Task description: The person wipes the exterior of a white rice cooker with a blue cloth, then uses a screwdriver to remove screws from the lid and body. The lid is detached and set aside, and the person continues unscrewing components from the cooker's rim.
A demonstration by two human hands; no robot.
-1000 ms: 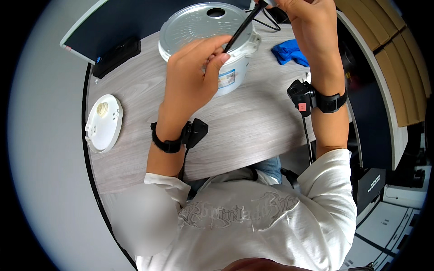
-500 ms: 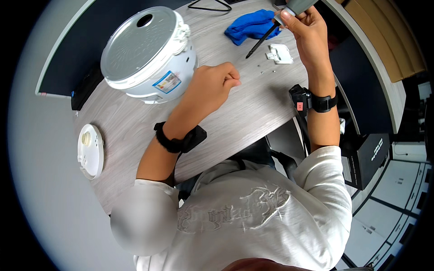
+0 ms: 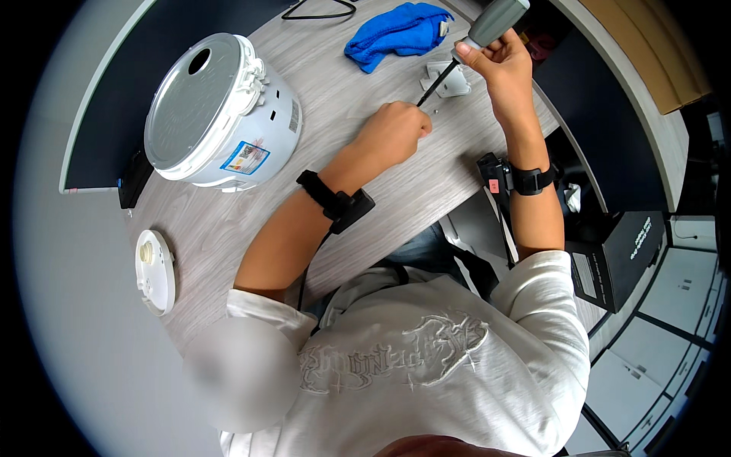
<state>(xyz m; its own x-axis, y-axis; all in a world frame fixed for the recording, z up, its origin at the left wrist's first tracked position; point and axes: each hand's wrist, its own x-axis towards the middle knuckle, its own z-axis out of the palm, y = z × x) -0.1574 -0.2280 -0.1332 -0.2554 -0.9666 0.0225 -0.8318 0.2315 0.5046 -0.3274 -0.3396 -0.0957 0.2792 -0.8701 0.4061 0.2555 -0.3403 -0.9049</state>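
My right hand grips a grey-handled screwdriver, whose dark shaft slants down-left with its tip near my left fist. My left hand is curled shut on the grey wooden table, knuckles beside a tiny screw-like bit. Whether it holds anything I cannot tell. A small white plastic part lies just behind the shaft. The white rice cooker stands to the left, apart from both hands.
A blue cloth lies at the table's far side, with a black cable beyond it. A round white lid piece sits near the left front edge. Black boxes stand on the floor at right.
Both hands left the rice cooker and moved right. My left hand came down to the table as a fist. The screwdriver tip now points at the table near the small white part.
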